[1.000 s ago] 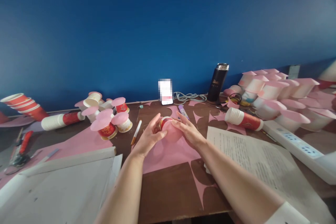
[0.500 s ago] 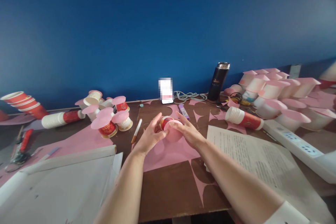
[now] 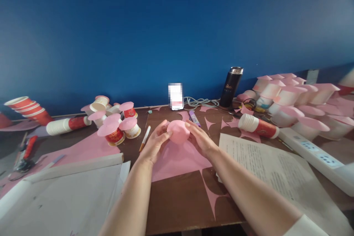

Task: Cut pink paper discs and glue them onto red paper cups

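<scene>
Glossy brown tabletop (image 3: 193, 206); round pink paper disc (image 3: 179, 132) between both hands' fingers (image 3: 166, 135).

Both your arms reach forward, and they come nearer to each other toward the hands. Your left forearm (image 3: 131, 191) rises steeply from the lower edge; your right forearm (image 3: 249, 188) lies more slanted, coming from the lower right, with a white sleeve (image 3: 302, 226) near the elbow. Your left hand (image 3: 157, 142) and your right hand (image 3: 201, 140) face one another, slightly apart, at about equal height. Their fingers are bent softly, like for holding. Your left thumb (image 3: 167, 135) points inward, below the fingers of this hand. Your right thumb I cannot distinguish clearly.
</scene>
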Motion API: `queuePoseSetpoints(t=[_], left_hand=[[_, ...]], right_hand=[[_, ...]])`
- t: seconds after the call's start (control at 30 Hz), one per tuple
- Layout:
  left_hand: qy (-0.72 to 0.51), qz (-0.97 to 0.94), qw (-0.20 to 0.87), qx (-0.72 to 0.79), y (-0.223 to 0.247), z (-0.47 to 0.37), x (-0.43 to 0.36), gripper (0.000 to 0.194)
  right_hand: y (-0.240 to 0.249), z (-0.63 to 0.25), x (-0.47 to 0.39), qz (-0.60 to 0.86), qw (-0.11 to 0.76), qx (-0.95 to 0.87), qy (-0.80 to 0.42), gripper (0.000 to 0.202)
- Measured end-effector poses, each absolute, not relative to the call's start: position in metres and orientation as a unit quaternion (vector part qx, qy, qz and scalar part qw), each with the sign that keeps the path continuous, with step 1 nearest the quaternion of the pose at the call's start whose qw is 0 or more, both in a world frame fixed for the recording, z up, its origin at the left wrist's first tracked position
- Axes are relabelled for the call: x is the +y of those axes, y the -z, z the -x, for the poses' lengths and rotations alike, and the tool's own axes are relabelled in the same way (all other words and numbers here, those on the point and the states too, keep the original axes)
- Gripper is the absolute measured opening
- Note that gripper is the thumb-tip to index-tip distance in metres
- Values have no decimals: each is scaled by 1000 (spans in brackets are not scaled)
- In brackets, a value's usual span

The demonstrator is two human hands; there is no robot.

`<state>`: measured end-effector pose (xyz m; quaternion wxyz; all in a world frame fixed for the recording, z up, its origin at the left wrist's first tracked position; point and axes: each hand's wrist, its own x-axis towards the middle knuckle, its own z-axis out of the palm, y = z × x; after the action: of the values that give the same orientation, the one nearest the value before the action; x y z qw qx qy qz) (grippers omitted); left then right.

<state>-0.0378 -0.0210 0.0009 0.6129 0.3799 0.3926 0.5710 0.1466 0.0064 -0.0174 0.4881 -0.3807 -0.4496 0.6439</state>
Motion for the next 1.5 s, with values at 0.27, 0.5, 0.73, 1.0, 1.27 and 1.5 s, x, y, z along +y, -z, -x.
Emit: queuePoseSetpoints(t=[0.27, 0.5, 0.73, 1.0, 1.27, 1.5], left_hand=[[-551, -355, 625, 424, -13, 35, -27, 61], [-548, -364, 602, 453, -13, 34, -26, 65], [-530, -370, 612, 456, -8, 37, -24, 64], [-520, -415, 596, 449, -6, 35, -24, 64], [-515, -455, 568, 452, -3, 34, -24, 64], [-512, -457, 578, 442, -5, 32, -24, 63]], right_hand=[[10, -146, 3, 382, 485, -413, -669, 79], [-3, -144, -6, 395, 459, -438, -665, 89], [-2, -145, -7, 402, 445, -447, -664, 87], [4, -142, -5, 418, 443, -470, -639, 88], [2, -142, -7, 428, 439, -488, -622, 87], [2, -141, -6, 436, 439, -482, -621, 86]])
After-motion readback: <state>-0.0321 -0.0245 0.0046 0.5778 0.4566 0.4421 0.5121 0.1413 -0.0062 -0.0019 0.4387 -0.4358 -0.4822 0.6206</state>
